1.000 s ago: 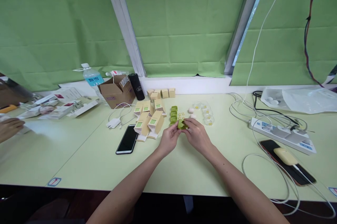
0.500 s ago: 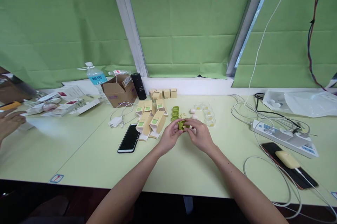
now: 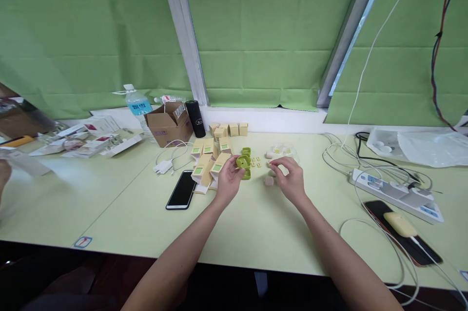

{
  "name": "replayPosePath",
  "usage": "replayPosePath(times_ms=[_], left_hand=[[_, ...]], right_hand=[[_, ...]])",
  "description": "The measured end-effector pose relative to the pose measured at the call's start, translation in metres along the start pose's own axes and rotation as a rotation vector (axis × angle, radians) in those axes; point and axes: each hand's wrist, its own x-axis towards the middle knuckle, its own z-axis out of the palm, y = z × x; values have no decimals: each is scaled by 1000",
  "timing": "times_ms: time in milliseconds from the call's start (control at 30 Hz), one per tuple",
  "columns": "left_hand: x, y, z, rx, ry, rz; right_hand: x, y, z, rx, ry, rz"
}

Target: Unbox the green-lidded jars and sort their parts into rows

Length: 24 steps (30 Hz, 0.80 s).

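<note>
My left hand (image 3: 228,178) is closed on a small olive-green square cup (image 3: 243,162), its open side facing me. Similar green cups stand just behind it, one of them a green cup (image 3: 246,150) at the back. To the right, my right hand (image 3: 292,180) is pinched, thumb against forefinger, over something tiny and pale that I cannot make out. Small yellow pieces (image 3: 256,162) lie in rows between the hands. A pale pinkish block (image 3: 269,181) rests beside my right fingertips. Behind that hand is a clear moulded plastic tray (image 3: 290,149), partly hidden.
Beige cartons (image 3: 202,168) with green labels stand left of my left hand, beside a black-screened phone (image 3: 181,190). A brown cardboard box (image 3: 168,128) and black cylinder (image 3: 196,119) are behind. Rightward lie cables, a power strip (image 3: 397,194) and another phone (image 3: 400,233). Another person's hand (image 3: 4,174) shows far left.
My hands have moved apart: the left went left with the green cup, the right went right, pinched. The small yellow pieces now show between them. The other person's hand moved toward the left edge.
</note>
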Motion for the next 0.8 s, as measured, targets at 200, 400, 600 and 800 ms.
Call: replayPosePath(times_ms=[200,400,600,800], left_hand=[[1,0,-4,-7,81,22],[1,-4,-8,-37,89,0],[1,0,-8,-98,104,-43],[1,4,-8,-118,123,-84]], right_hand=[[19,19,12,-388,-312,-15],[38,8,40,-688,-617,-33],[39,8,65,-759,-685,-46],[38,8,50,-772,-638,-33]])
